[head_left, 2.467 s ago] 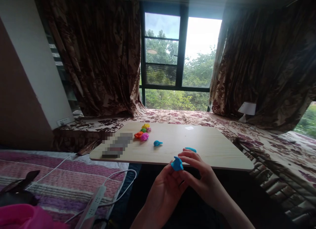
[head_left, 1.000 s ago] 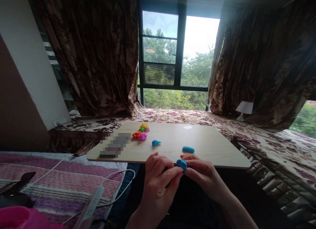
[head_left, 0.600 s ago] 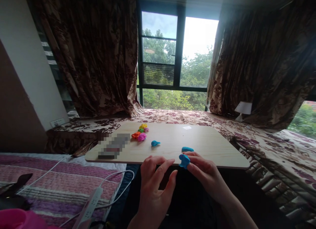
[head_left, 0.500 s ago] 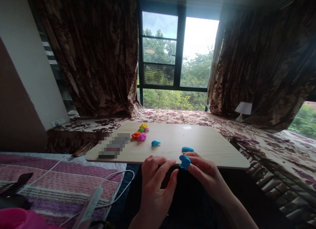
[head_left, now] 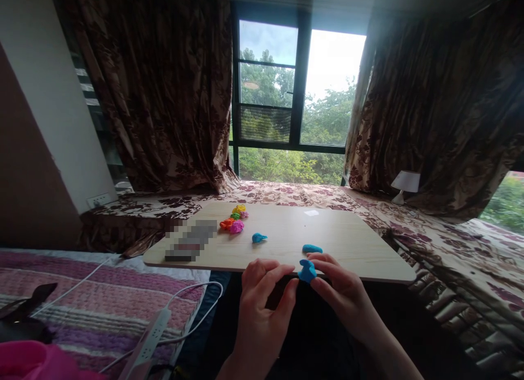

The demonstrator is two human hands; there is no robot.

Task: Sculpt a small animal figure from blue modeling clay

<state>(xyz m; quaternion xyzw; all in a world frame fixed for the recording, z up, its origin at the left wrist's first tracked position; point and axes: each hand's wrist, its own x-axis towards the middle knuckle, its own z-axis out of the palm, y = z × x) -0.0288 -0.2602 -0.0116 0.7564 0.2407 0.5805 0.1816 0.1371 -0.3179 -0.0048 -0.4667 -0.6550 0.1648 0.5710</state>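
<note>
My right hand pinches a small blue clay lump between thumb and fingertips, just in front of the near edge of the wooden table. Beside it, my left hand is loosely open with the fingers apart; its fingertips sit a little left of the lump without gripping it. Two more blue clay pieces lie on the table: an oval one right behind my right hand and a smaller one further left.
A cluster of orange, yellow, green and pink clay pieces lies at the table's back left, beside a blurred flat object. A power strip with white cables rests on the striped blanket at left. A small lamp stands at right.
My left hand has let go of the blue lump and opened; one second ago both hands pinched it together. My right hand keeps it, lifted slightly toward the table edge.
</note>
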